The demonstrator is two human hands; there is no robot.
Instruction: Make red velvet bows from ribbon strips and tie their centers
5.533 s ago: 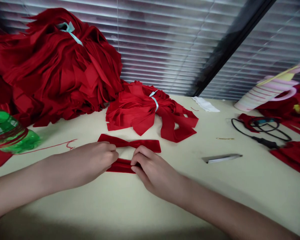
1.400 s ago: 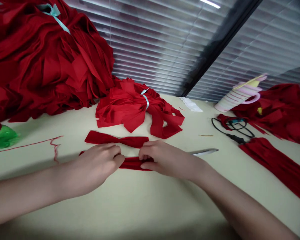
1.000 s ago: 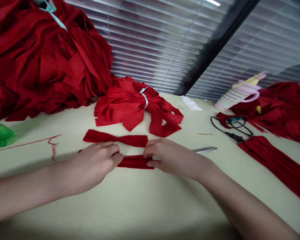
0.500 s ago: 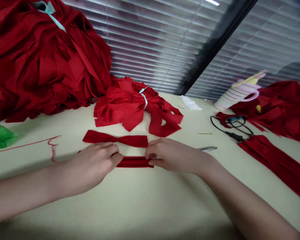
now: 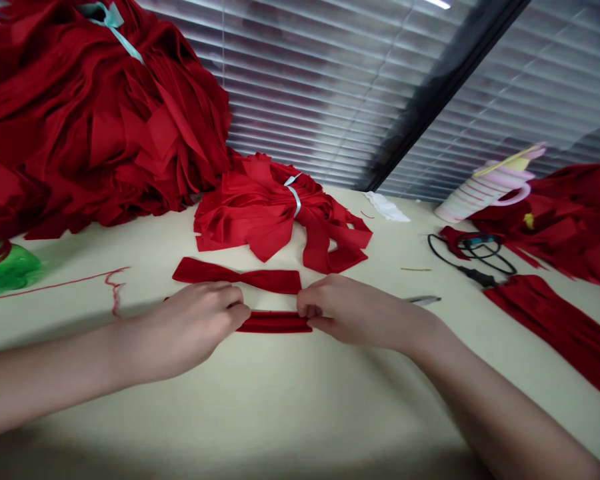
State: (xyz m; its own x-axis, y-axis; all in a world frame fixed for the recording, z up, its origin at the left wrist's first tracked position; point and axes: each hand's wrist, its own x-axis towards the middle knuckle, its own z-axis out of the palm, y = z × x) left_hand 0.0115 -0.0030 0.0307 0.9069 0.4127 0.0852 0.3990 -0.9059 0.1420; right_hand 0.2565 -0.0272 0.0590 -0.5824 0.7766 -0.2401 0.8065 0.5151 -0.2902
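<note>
A folded strip of red fabric [image 5: 275,323] lies flat on the pale table, running between my two hands. My left hand [image 5: 195,327] pinches it with thumb and fingers and covers its left part. At its right end my right hand [image 5: 345,313] has thumb and fingertips closed on the edge. Just beyond them lies a red fabric bow [image 5: 237,274], narrowed at its middle; the knuckles of both hands come close to its near edge.
Behind the bow sits a tied bundle of red strips [image 5: 260,213], with a bigger pile [image 5: 100,127] at the left. Red thread [image 5: 80,283] trails from near a green plastic object [image 5: 15,270]. To the right are metal snips [image 5: 425,301], a black cord [image 5: 475,273] and a striped mug [image 5: 473,197].
The whole view has shifted slightly, with things appearing a little further right. Both hands keep the same hold on the red strip.
</note>
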